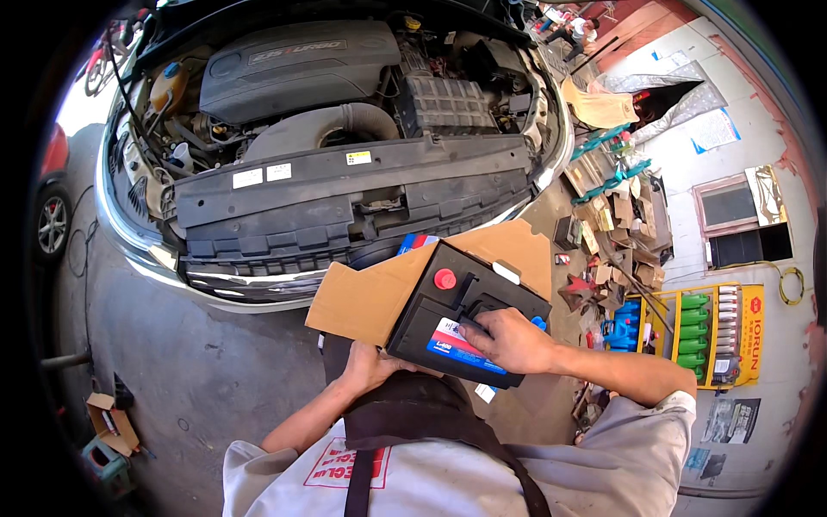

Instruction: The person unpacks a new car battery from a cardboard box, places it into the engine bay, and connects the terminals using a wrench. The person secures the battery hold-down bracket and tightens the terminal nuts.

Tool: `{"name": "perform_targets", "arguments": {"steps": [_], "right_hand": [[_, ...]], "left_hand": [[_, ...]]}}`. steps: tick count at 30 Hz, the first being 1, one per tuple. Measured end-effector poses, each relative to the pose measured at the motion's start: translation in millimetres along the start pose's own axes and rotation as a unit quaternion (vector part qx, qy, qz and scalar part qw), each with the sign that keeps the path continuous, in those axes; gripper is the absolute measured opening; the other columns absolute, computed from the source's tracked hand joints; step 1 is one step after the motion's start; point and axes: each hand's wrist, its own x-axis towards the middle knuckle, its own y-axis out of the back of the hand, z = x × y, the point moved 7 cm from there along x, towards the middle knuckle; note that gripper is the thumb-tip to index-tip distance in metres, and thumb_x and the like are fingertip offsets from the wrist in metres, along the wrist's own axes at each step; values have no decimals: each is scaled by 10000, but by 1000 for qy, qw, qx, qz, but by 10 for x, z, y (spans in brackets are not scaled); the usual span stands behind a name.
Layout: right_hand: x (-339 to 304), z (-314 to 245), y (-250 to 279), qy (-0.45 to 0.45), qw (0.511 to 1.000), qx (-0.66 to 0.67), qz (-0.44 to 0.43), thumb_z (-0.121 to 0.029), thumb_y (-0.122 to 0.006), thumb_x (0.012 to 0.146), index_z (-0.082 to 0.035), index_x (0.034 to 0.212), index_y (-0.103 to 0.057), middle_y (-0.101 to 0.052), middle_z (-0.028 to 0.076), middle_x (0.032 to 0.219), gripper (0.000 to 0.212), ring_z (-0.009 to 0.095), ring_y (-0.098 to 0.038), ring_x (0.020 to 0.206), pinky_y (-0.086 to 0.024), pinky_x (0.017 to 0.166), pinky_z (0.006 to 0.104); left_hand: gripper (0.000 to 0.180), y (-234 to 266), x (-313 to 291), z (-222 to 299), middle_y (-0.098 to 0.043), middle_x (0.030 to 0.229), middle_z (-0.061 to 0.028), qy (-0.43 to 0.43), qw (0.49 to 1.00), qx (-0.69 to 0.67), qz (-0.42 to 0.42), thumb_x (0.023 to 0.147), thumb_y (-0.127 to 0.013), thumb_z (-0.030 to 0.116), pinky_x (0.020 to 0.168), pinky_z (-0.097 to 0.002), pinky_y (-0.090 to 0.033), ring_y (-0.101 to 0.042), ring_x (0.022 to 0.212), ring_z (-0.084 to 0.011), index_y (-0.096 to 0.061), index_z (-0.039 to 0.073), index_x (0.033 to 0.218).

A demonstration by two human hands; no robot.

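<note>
A black car battery [422, 312] with a red terminal cap and a blue-and-red label is tilted in front of my body. Around its far side and left stand the open flaps of a brown cardboard box [366, 297]. My right hand [508, 340] is closed on the battery at its carrying handle, thumb over the label. Low on the near left side, my left hand [372, 369] holds the box at its lower edge, with its fingertips partly hidden beneath. A blue cap [538, 323] shows beyond my right hand.
A car's open engine bay [301, 77] fills the far side, with its front bumper [250, 297] close to the box. Cluttered cartons [620, 215] and a yellow bottle rack [711, 336] line the right. At left lie a small open carton [112, 422] and a cable [86, 233].
</note>
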Motion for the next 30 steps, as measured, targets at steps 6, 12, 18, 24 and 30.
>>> {"name": "perform_targets", "arguments": {"steps": [6, 12, 18, 24, 30], "right_hand": [[-653, 1655, -453, -115, 985, 121, 47, -371, -545, 1011, 80, 864, -658, -651, 312, 840, 487, 453, -654, 835, -508, 776, 490], [-1501, 3150, -1268, -290, 917, 248, 111, -354, -556, 997, 82, 839, -644, -651, 320, 860, 472, 471, -644, 881, -499, 803, 495], [-2239, 3889, -1857, -388, 854, 316, 140, -367, -560, 989, 58, 807, -647, -650, 308, 838, 470, 482, -632, 873, -491, 782, 509], [-2802, 3949, -2356, -412, 853, 313, 66, -431, -575, 960, -1, 776, -677, -671, 253, 794, 479, 449, -650, 828, -507, 752, 524], [-2884, 3532, -2682, -403, 813, 407, 101, -398, -624, 951, -15, 716, -638, -630, 215, 655, 450, 431, -638, 678, -497, 627, 495]], "left_hand": [[791, -1665, 28, -851, -637, 1234, -239, 6, 996, 64, -60, 766, -834, 225, 997, -422, -473, -600, 1200, -374, -451, -28, 1410], [683, -3381, -114, -1375, -691, 1141, -230, 242, 885, 218, -333, 781, -775, 409, 927, -486, -504, -635, 1113, -408, -552, 103, 1350], [507, -4524, -720, -1462, -690, 1091, -244, 257, 807, 274, -456, 811, -738, 374, 924, -489, -499, -639, 1096, -412, -627, 82, 1210], [401, -4629, -1961, -1429, -690, 1039, -256, 216, 780, 170, -562, 830, -704, 257, 893, -498, -504, -638, 1050, -454, -625, 31, 1153], [464, -4735, -1774, -2974, -728, 1004, -193, 353, 717, 198, -567, 844, -743, 339, 778, -423, -563, -717, 902, -292, -657, 38, 1187]]}}
